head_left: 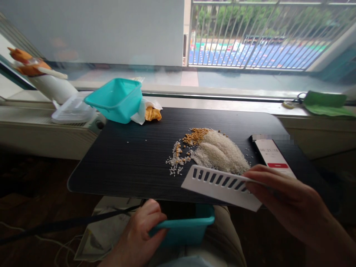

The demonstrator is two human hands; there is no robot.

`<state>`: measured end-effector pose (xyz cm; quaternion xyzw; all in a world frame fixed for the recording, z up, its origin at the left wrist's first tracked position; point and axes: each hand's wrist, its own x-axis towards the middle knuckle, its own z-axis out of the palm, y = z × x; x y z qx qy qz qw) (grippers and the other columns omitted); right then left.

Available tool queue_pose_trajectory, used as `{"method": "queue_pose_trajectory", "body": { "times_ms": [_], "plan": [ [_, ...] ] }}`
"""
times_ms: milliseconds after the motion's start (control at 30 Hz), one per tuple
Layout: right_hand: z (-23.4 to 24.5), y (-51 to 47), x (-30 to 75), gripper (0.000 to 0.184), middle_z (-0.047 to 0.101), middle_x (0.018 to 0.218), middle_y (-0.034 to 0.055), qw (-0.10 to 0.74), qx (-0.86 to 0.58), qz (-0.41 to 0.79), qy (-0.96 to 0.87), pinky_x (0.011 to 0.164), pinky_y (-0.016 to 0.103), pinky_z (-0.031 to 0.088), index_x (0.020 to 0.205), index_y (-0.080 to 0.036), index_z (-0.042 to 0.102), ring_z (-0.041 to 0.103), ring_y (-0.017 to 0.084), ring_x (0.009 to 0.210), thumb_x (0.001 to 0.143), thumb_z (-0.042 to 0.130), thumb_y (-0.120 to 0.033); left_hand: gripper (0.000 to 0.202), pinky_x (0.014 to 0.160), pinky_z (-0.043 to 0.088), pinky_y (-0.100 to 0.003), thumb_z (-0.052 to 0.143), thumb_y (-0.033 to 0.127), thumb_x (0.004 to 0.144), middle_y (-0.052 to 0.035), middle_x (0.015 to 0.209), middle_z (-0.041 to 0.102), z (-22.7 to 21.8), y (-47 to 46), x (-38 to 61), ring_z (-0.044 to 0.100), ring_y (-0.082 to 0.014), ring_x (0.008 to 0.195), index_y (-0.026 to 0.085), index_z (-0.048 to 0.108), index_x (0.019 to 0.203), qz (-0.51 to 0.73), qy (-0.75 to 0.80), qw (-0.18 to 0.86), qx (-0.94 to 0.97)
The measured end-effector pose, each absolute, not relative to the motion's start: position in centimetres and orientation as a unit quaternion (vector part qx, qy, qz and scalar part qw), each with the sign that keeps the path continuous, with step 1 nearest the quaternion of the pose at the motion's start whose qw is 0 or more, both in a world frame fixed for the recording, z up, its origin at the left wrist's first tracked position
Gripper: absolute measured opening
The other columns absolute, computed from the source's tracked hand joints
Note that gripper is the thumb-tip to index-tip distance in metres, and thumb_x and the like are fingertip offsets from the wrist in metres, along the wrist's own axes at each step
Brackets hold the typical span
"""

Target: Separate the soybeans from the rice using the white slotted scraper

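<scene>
My right hand (280, 196) grips the right end of a white slotted plastic plate (219, 187), which is tilted along the near edge of a heap of white rice (222, 148). Yellow soybeans (196, 136) lie at the heap's far left side. A smaller scatter of rice mixed with a few beans (178, 157) spreads left of the heap. Below the table's front edge, my left hand (147, 222) is closed on the rim of a teal plastic tub (186, 231) at my lap. The tub's inside is dark, so its contents cannot be made out.
On the black table (133, 163), another teal tub (119, 100) stands at the back left beside a crumpled yellow-and-white wrapper (151, 113). A phone (271, 154) lies at the right. A clear plastic lid (73, 109), scissors (302, 97) and a green sheet (324, 104) rest by the window.
</scene>
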<state>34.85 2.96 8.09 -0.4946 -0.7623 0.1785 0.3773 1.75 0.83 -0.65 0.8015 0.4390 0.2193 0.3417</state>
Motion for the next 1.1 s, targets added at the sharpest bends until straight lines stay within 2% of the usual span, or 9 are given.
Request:
{"method": "queue_pose_trajectory", "body": {
  "times_ms": [133, 267, 733, 1100],
  "plan": [
    [7.6, 4.9, 34.8, 0.019, 0.067, 0.094, 0.0006, 0.423, -0.527, 0.105, -0.729, 0.06, 0.02, 0.051, 0.103, -0.027, 0.068, 0.064, 0.013, 0.076, 0.092, 0.064, -0.012, 0.018, 0.064, 0.047, -0.027, 0.059, 0.007, 0.085, -0.0027, 0.077, 0.06, -0.7, 0.7, 1.6, 0.06, -0.0188, 0.075, 0.019, 0.069, 0.076, 0.216, 0.443, 0.341, 0.8],
    [7.6, 6.6, 34.4, 0.017, 0.066, 0.09, 0.0001, 0.412, -0.523, 0.077, -0.742, 0.056, 0.02, 0.047, 0.1, -0.025, 0.069, 0.059, 0.011, 0.07, 0.092, 0.064, -0.012, 0.018, 0.064, 0.047, -0.026, 0.058, 0.007, 0.086, -0.0021, 0.075, 0.06, -0.7, 0.7, 1.7, 0.06, -0.0184, 0.075, 0.019, 0.069, 0.076, 0.217, 0.446, 0.338, 0.8],
    [7.5, 7.0, 34.1, 0.011, 0.07, 0.09, 0.0047, 0.406, -0.543, 0.109, -0.727, 0.052, 0.024, 0.049, 0.097, -0.025, 0.073, 0.063, 0.016, 0.071, 0.095, 0.062, -0.024, 0.019, 0.063, 0.049, -0.025, 0.058, 0.005, 0.084, -0.0021, 0.075, 0.061, -0.4, 0.9, 1.9, 0.061, -0.0185, 0.074, 0.019, 0.07, 0.077, 0.223, 0.441, 0.334, 0.802],
    [8.1, 6.0, 34.4, 0.011, 0.068, 0.09, 0.0029, 0.415, -0.532, 0.141, -0.724, 0.056, 0.022, 0.05, 0.096, -0.026, 0.073, 0.063, 0.014, 0.071, 0.095, 0.063, -0.022, 0.019, 0.065, 0.049, -0.026, 0.059, 0.005, 0.085, -0.0025, 0.077, 0.061, -0.5, 0.8, 1.8, 0.061, -0.0189, 0.075, 0.019, 0.07, 0.077, 0.224, 0.442, 0.333, 0.802]
  ]
}}
